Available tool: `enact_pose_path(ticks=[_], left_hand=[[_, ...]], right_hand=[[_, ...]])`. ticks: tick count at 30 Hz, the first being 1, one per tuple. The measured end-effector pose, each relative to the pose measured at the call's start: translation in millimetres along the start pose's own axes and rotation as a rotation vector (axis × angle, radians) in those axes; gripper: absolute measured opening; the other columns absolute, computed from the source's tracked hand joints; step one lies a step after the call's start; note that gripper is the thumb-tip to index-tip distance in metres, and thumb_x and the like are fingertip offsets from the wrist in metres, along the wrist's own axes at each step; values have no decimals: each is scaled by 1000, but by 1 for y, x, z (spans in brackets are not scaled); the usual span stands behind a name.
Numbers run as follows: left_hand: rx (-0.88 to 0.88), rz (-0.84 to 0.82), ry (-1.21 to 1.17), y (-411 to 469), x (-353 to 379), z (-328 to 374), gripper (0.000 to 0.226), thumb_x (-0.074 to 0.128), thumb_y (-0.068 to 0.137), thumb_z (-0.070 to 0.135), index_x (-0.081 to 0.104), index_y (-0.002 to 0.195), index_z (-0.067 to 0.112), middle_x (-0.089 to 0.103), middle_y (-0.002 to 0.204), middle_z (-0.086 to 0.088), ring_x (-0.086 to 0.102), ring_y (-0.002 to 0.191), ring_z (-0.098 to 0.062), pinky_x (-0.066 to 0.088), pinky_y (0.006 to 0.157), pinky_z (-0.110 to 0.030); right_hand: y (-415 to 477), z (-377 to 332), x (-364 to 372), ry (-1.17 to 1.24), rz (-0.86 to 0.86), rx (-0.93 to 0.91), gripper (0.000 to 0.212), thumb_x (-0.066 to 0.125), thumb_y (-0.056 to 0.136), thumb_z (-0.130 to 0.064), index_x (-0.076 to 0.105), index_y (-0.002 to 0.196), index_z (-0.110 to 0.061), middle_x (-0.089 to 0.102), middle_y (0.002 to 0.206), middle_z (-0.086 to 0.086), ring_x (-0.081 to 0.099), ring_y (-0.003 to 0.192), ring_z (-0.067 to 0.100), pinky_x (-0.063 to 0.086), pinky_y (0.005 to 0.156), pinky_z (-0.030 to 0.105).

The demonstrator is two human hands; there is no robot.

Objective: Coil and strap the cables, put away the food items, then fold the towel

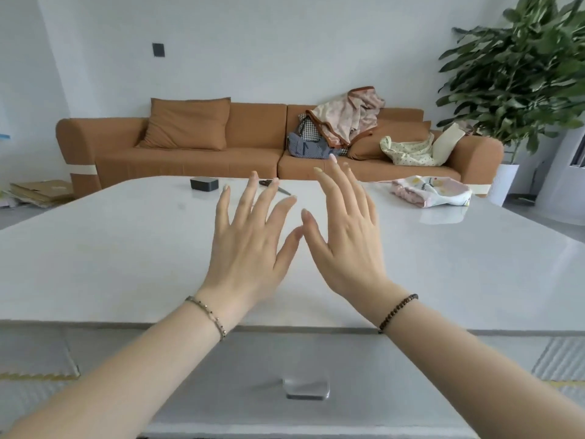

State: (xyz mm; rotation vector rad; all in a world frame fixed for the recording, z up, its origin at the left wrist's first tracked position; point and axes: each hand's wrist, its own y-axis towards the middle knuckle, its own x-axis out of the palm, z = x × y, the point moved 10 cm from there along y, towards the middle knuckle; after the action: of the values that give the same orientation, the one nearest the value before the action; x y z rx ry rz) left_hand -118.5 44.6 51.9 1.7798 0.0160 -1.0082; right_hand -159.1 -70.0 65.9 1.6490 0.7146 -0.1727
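Both your hands are up and empty; the towel waits at the far right of the table.

Nearest to you, your left hand (250, 245) and right hand (345, 236) hover over the white table (126, 248), fingers straight and spread wide, thumbs almost meeting, holding nothing. Farther on, by your left fingertips, lie a small dark box (204, 184) and a thin dark tool (282, 189), maybe scissors. The towel (430, 191), pink and white with a print, lies bunched near the far right edge, well apart from both hands. Its long axis runs left to right across your view, about parallel to the far table edge. I judge it light, soft and limp, so it will sag when lifted: take it at two corners of one long edge, one hand at each. I see no cables or food. Behind stands a brown sofa (190, 160).
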Motion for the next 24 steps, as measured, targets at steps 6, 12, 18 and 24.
enact_pose_path(ticks=[6,12,18,24], left_hand=[[151,23,161,72,55,-45,65,27,106,50,28,158,11,17,166,-14,12,155,-33,18,121,-59],[157,133,177,106,88,-74,73,32,106,52,17,159,4,8,166,-20,7,154,-38,18,119,-63],[-17,216,-3,183,74,-111,74,32,106,49,7,158,2,3,165,-23,3,154,-41,16,118,-67],[-113,190,-18,292,7,-140,77,33,105,50,0,159,5,-2,166,-18,-5,153,-42,12,118,-68]], right_hand=[[78,34,63,102,-124,-78,57,40,107,-30,20,159,-19,8,168,-5,-3,154,9,3,126,41],[123,45,95,-3,-61,-150,60,40,105,-30,21,158,-12,11,168,3,0,155,18,2,125,47],[207,51,89,-174,-75,-100,65,31,105,-43,17,159,-9,13,167,7,3,155,29,6,122,58],[314,31,42,-243,-143,-53,68,36,103,-43,18,158,-7,14,167,8,5,155,30,6,122,58]])
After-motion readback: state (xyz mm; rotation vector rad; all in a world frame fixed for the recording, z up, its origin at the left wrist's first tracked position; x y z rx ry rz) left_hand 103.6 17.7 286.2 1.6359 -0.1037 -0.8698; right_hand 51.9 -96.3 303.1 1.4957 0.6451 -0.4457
